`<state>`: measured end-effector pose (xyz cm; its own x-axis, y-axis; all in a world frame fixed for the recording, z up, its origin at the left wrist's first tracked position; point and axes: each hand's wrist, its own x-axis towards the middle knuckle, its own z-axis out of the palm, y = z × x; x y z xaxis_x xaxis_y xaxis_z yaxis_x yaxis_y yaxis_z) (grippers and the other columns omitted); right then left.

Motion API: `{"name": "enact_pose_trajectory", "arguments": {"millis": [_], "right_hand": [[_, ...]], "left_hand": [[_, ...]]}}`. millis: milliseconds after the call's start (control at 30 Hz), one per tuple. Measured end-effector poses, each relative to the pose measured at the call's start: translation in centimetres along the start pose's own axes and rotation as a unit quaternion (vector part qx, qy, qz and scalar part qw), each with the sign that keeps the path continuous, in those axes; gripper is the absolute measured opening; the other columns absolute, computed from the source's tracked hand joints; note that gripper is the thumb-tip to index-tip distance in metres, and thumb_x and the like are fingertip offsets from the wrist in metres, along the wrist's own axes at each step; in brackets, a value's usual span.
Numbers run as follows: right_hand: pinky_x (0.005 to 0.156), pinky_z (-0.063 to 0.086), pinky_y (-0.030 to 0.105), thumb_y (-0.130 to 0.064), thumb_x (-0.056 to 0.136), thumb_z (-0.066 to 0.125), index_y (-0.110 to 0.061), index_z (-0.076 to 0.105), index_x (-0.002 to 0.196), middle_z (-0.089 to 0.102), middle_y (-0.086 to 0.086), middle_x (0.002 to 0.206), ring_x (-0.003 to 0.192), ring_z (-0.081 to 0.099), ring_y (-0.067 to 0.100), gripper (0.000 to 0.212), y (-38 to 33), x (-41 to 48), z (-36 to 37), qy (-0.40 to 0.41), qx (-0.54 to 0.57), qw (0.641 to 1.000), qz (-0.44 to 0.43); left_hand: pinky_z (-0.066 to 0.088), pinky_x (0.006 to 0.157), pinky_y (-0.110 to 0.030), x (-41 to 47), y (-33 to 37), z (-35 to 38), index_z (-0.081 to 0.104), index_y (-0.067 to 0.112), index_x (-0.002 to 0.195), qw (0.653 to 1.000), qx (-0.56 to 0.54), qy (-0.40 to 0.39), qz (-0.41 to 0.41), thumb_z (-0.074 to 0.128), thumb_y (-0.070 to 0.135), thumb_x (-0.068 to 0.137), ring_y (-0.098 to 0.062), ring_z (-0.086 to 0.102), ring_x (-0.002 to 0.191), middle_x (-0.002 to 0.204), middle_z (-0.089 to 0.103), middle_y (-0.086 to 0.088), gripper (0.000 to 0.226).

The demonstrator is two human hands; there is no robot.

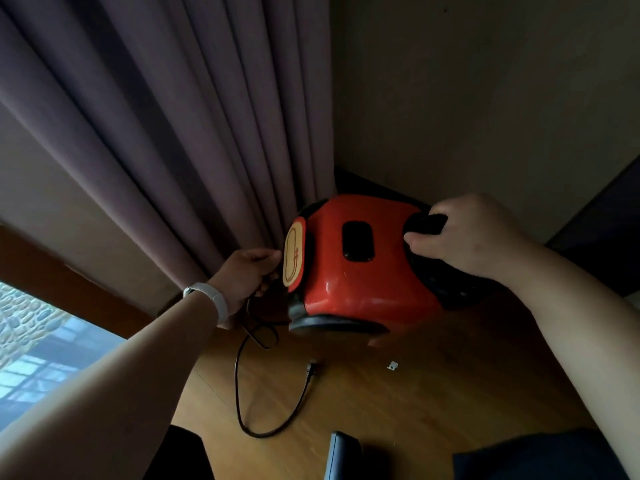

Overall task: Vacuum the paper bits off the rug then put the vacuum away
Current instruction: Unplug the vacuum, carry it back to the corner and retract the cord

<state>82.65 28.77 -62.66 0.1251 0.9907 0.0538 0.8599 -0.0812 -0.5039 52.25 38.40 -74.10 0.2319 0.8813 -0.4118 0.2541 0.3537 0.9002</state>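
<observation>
Fingers (450, 207) of the right hand (474, 233) curl round the black handle (427, 223) of a red vacuum (363, 282), which sits on the wooden floor (415, 410) in a corner, just beside a purple curtain (207, 133). At its other end the left hand (247, 275) grips the black cord (239, 386), which loops across the floor. One paper bit (392, 365) lies nearby.

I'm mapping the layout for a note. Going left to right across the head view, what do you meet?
Patterned rug → white wristband → left hand → red vacuum → right hand.
</observation>
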Motion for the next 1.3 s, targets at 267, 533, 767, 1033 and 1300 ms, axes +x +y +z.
{"name": "enact_pose_trajectory", "arguments": {"millis": [267, 533, 767, 1033, 1300], "right_hand": [[0.049, 0.044, 0.03, -0.046, 0.078, 0.072, -0.001, 0.066, 0.075, 0.065, 0.014, 0.071, 0.062, 0.062, 0.023, 0.045, 0.6, 0.7, 0.4, 0.061, -0.025, 0.996, 0.061], [0.051, 0.049, 0.033, -0.045, 0.077, 0.073, -0.003, 0.065, 0.071, 0.064, 0.011, 0.066, 0.059, 0.061, 0.024, 0.044, 1.2, 0.7, 0.8, 0.058, -0.047, 0.995, 0.061], [0.053, 0.043, 0.027, -0.057, 0.075, 0.068, -0.016, 0.06, 0.063, 0.06, -0.003, 0.062, 0.057, 0.055, 0.011, 0.044, -0.5, 0.2, 1.0, -0.021, -0.145, 0.988, -0.055], [0.049, 0.03, 0.025, -0.057, 0.071, 0.069, -0.026, 0.05, 0.052, 0.052, -0.008, 0.051, 0.051, 0.051, 0.007, 0.041, -2.1, -0.9, 0.7, -0.077, -0.133, 0.981, -0.12], [0.053, 0.046, 0.028, -0.049, 0.07, 0.074, -0.009, 0.068, 0.068, 0.065, 0.003, 0.064, 0.06, 0.061, 0.013, 0.04, -0.5, -0.6, -0.5, -0.02, -0.018, 1.0, -0.005]], "left_hand": [[0.042, 0.042, -0.02, -2.3, 1.2, 2.9, 0.055, 0.02, 0.108, 0.937, 0.321, -0.097, 0.099, 0.048, 0.01, 0.097, -0.012, 0.053, 0.044, 0.073, 0.066, -0.004, 0.017], [0.05, 0.075, -0.034, -4.6, 4.2, 3.8, 0.063, 0.022, 0.101, 0.716, 0.635, -0.065, 0.283, 0.045, 0.041, 0.097, -0.019, 0.063, 0.088, 0.095, 0.067, 0.002, 0.026], [0.05, 0.077, -0.035, -3.8, 6.0, 3.2, 0.069, 0.032, 0.093, 0.743, 0.581, -0.069, 0.327, 0.06, 0.055, 0.086, -0.009, 0.061, 0.089, 0.095, 0.068, 0.012, 0.026], [0.046, 0.065, -0.025, -0.8, 4.2, -0.9, 0.065, 0.018, 0.074, 0.93, 0.313, -0.118, 0.151, 0.081, 0.035, 0.074, -0.002, 0.055, 0.062, 0.065, 0.062, 0.01, 0.023], [0.034, 0.043, -0.017, -0.4, 1.6, 1.0, 0.054, 0.012, 0.075, 0.995, 0.042, -0.049, 0.075, 0.044, 0.02, 0.102, -0.004, 0.039, 0.042, 0.047, 0.049, 0.007, 0.03]]}}
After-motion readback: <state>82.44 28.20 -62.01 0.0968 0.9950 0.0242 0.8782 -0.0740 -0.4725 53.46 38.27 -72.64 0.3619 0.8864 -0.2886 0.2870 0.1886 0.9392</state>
